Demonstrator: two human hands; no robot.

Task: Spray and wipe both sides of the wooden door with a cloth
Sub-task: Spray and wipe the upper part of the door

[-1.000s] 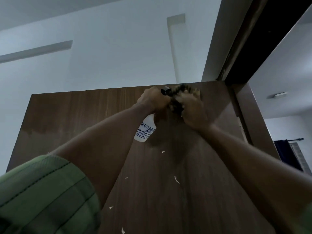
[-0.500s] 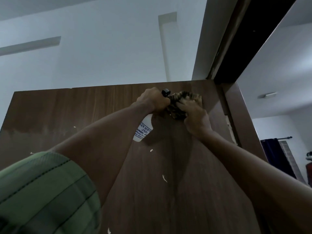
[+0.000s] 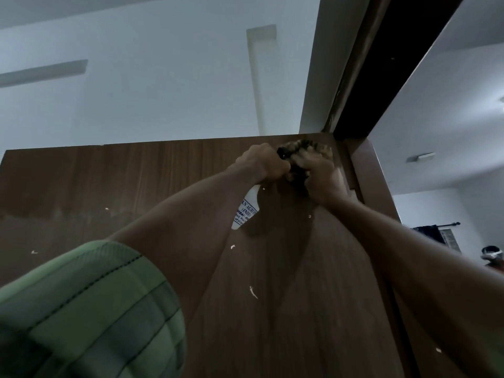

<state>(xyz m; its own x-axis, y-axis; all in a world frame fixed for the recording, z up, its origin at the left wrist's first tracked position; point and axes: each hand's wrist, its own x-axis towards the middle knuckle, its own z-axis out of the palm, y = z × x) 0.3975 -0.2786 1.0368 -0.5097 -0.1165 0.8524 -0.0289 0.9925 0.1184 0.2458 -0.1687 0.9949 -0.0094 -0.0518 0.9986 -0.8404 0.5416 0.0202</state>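
Right hand (image 3: 320,177) presses bunched cloth (image 3: 305,150) onto door (image 3: 163,181) top corner, shifted slightly toward hinge edge; left hand (image 3: 261,166) alongside grips spray bottle (image 3: 245,211). Wiping continues.

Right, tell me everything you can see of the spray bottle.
The spray bottle is white plastic with a dark spray head at the top and a label in blue print, only partly readable. The left hand grips it round the neck, hiding its upper part. It is held high, tilted, its base down and left, in front of the wooden door near the top edge, nozzle towards the cloth in the right hand.
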